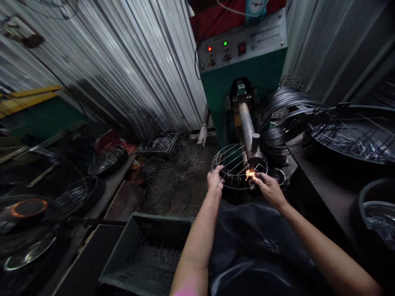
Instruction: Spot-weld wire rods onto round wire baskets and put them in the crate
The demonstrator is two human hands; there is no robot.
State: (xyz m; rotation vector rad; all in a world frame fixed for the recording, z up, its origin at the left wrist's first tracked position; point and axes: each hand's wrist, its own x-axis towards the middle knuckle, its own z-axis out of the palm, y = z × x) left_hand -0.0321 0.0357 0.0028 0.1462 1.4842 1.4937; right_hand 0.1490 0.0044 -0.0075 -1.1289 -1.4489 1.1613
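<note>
A round wire basket frame (232, 161) sits over the horizontal arm of a green spot-welding machine (247, 78). My left hand (215, 179) grips the frame's near left rim. My right hand (268, 187) pinches the rim at the near right, just below the vertical electrode (254, 144). Orange sparks (249, 174) flare at the weld point beside my right fingers. A dark apron (256, 246) covers my lap below both arms.
Coils of dark wire (286, 111) lie right of the machine. Large pans of cut wire pieces (354, 135) stand on the right bench. A green plastic crate (148, 250) sits at lower left. Finished wire baskets (162, 143) pile on the floor by the corrugated wall.
</note>
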